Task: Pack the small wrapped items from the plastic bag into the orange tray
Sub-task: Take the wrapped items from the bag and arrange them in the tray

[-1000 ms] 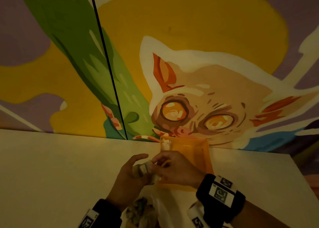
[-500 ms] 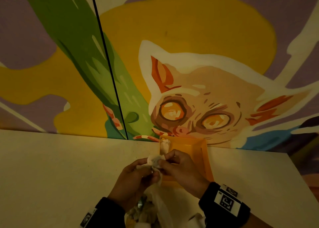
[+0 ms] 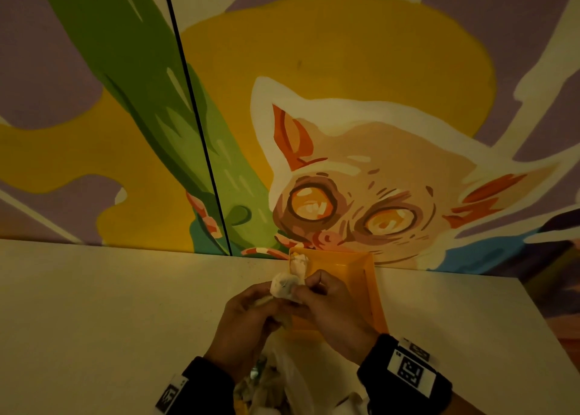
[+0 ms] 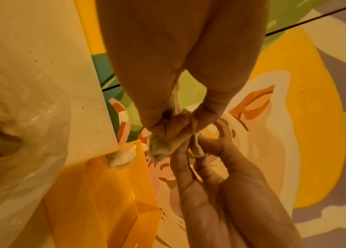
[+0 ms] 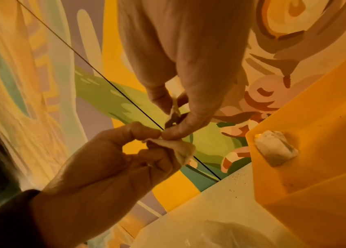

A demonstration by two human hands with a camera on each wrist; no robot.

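Note:
Both hands hold one small pale wrapped item [image 3: 284,286] together, above the table just left of the orange tray [image 3: 361,276]. My left hand [image 3: 266,298] pinches its body [image 5: 181,151]. My right hand [image 3: 309,289] pinches the wrapper's twisted end [image 5: 174,110]. In the left wrist view the same item [image 4: 165,147] hangs between the fingertips. Another wrapped item [image 3: 298,265] lies in the tray's far left corner [image 4: 122,157] [image 5: 276,147]. The clear plastic bag [image 3: 282,383] lies below my wrists with more items inside, only dimly visible.
The pale table [image 3: 110,320] meets a painted mural wall [image 3: 345,163] right behind the tray. The tray's wall [image 5: 327,125] stands close to the right of my hands. The bag's crumpled plastic [image 4: 19,117] spreads to the near side.
Both hands have carried the wrapped item a little up and away from the bag, toward the tray's near left side. The grip of both hands stays on it.

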